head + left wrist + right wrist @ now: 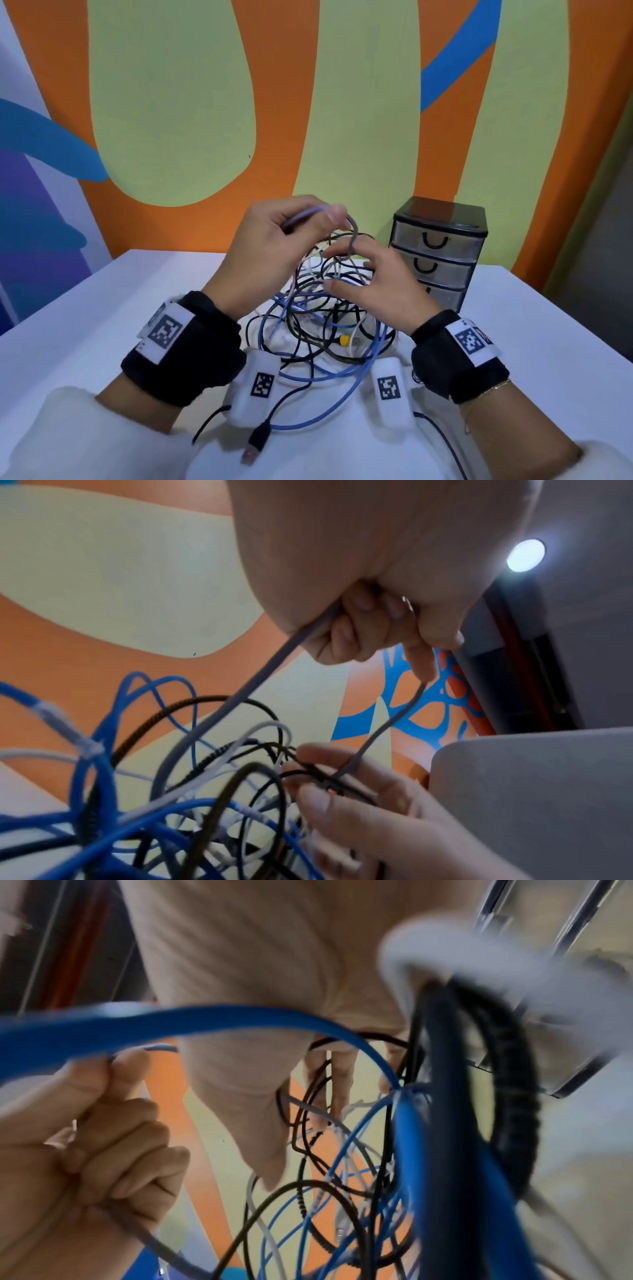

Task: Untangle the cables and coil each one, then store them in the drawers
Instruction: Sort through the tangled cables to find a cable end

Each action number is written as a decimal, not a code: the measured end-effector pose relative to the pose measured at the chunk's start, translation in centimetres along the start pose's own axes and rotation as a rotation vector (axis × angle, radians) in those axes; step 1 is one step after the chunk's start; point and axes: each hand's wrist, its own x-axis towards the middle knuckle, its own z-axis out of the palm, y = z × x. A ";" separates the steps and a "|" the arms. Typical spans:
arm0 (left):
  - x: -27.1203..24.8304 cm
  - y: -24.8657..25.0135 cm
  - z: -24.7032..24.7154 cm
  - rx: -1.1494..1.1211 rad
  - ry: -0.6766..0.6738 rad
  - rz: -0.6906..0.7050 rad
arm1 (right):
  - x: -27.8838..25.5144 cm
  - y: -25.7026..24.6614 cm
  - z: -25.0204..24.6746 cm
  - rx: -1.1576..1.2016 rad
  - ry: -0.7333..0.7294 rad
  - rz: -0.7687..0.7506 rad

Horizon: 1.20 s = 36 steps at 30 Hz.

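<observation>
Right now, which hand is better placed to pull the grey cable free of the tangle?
Left. The left hand already grips the grey cable lifted above the tangle. The right hand has its fingers spread in the loops, well placed to hold them back.

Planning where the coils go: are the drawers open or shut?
Shut. All three drawers sit flush in the black cabinet, none pulled out. Whether they hold anything cannot be told.

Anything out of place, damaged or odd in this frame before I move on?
Nothing looks damaged or spilled. The cables are one knotted heap on the white table, as the task expects. The left hand lifts a grey cable; the right hand reaches into the loops. All three drawers are closed.
</observation>
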 end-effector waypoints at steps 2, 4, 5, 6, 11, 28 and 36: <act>0.5 0.0 -0.5 -0.054 0.126 0.012 | 0.0 0.0 0.0 0.044 0.003 0.047; 1.0 -0.1 -1.5 -0.192 0.215 0.026 | 0.2 0.4 0.1 0.086 0.037 0.099; 1.2 -0.3 -1.9 -0.254 0.250 0.027 | 0.3 0.9 0.1 0.084 0.086 0.109; 1.4 -0.5 -2.3 -0.296 0.284 0.017 | 0.4 1.3 0.0 0.064 0.150 0.115; 1.8 -2.0 -3.5 -0.269 0.444 -0.104 | 0.8 2.3 -0.4 0.069 0.461 0.106; -0.4 -1.5 -0.1 0.905 -0.204 0.089 | 0.1 -0.8 -0.6 -0.029 0.254 -0.073; 0.4 -4.1 -1.4 0.568 0.072 -0.061 | 0.8 0.2 -2.3 0.356 0.668 0.138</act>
